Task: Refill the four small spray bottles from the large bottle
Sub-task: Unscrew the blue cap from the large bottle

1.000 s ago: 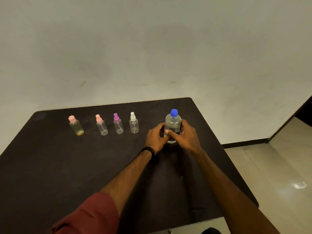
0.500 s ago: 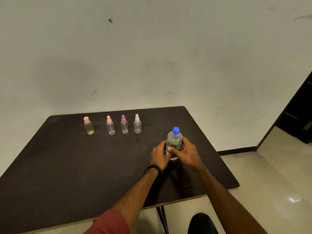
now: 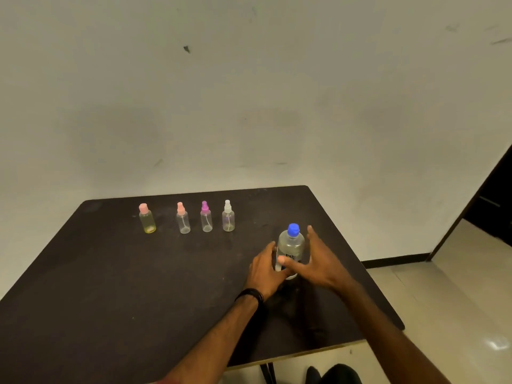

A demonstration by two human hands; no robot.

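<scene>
On the dark table (image 3: 110, 286), I see the large clear blue-capped bottle (image 3: 291, 246) upright between my hands. My left hand (image 3: 266, 268) touches it loosely; my right hand (image 3: 318, 261) is spread, unclasped. Four small clear spray bottles (image 3: 206, 217) line the far edge.

Only readable text was on the large bottle (image 3: 291, 246): dark letters on its label, looked like "FO" or "PO", rest was hidden behind a thumb. Small spray bottles (image 3: 205, 217) carried no legible print.
</scene>
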